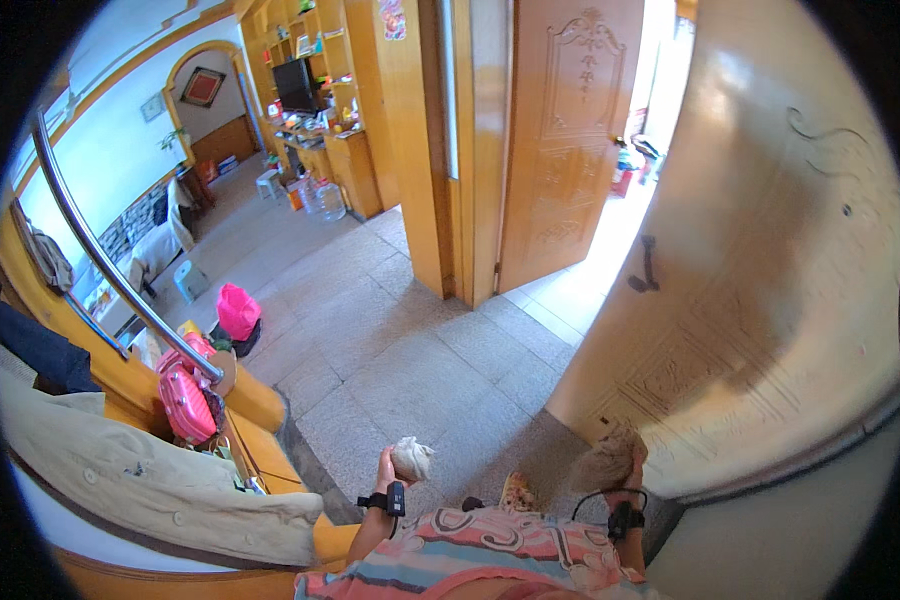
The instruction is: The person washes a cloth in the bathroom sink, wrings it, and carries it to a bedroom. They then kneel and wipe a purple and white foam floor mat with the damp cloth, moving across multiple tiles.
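In my left hand (387,471) is a bunched pale cloth (412,459), held out above the tiled floor. My right hand (634,474) grips a crumpled brownish-grey cloth (607,459) by the lower part of the tan embossed door (720,300). The cloth overlaps the door's lower edge in the picture, but I cannot tell if it presses on the surface. Most of the right-hand fingers are hidden behind the cloth. A dark door handle (646,266) sticks out from the door's near face. Straps with small devices circle both wrists.
To the left, a metal handrail (112,262) slants down to a wooden post. Pink cases (187,405) stand beside it, and a pink bag (238,311) lies on the floor. A beige garment (172,487) hangs at lower left. Ahead, a carved wooden door (566,127) stands ajar.
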`<state>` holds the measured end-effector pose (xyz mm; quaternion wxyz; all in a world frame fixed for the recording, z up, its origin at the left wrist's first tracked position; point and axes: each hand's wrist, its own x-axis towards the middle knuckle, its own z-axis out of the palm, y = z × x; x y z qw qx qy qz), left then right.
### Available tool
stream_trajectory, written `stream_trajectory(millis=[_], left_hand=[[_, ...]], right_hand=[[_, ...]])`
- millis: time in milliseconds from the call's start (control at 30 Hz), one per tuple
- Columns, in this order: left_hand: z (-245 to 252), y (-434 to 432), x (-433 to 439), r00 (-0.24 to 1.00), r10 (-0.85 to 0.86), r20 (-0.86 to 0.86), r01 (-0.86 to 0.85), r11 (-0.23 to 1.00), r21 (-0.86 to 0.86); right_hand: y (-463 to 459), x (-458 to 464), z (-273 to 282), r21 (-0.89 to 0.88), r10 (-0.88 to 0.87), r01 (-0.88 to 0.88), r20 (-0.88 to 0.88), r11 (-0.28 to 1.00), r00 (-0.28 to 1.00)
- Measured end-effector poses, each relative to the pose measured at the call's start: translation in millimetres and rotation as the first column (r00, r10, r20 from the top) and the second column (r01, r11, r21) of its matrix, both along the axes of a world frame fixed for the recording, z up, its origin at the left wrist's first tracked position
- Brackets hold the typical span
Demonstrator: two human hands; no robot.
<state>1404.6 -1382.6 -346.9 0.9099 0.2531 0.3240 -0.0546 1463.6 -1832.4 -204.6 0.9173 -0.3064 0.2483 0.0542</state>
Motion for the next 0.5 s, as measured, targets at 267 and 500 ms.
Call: stream_trajectory(millis=[267,500], left_hand=[[-76,24,-4,0.955,0.235,-0.183,-0.209,0.966,0.149],[-85,30,41,0.918,0.257,-0.303,-0.202,0.958,0.202]], right_hand=[[82,254,-12,0.024,0.554,-0.561,0.120,0.828,0.824],[168,412,-39,0.291,0.527,-0.509,0.020,0.810,0.850]])
